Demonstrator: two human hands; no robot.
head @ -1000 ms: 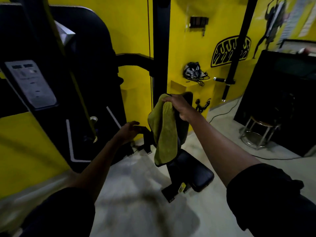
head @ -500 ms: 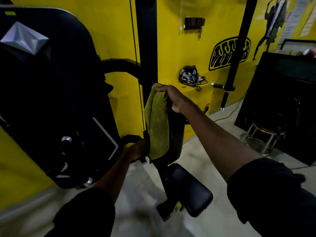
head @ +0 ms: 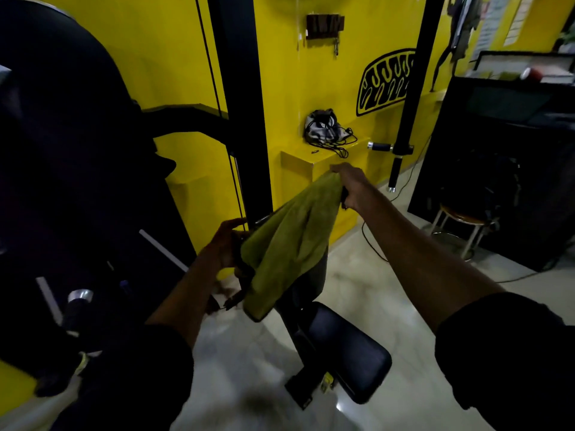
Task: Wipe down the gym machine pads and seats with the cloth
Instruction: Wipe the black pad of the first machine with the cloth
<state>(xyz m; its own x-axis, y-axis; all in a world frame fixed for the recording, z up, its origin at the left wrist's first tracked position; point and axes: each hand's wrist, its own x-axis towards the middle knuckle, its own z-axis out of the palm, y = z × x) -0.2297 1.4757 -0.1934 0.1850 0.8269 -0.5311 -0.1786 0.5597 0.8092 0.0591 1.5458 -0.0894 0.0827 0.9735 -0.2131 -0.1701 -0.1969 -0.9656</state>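
Cloth: olive-green fuzzy microfibre cloth point(head: 292, 241), draped over the upright black back pad, pretty much covering its top half, hanging down just above the seat.
Right hand: right hand point(head: 350, 186) has the cloth's top corner bunched in closed fingers, up near the yellow wall ledge point(head: 298, 161).
Left hand: left hand point(head: 225, 244) is at the cloth's left edge, fingers curled around something dark there. Too murky to tell if it's cloth or frame.
Seat: black padded vinyl seat point(head: 345, 353) sits low, right under the hanging cloth, not touching it as far as I can see.
Background: black upright machine post point(head: 245, 98) behind, round metal stool point(head: 463, 227) off to the right.
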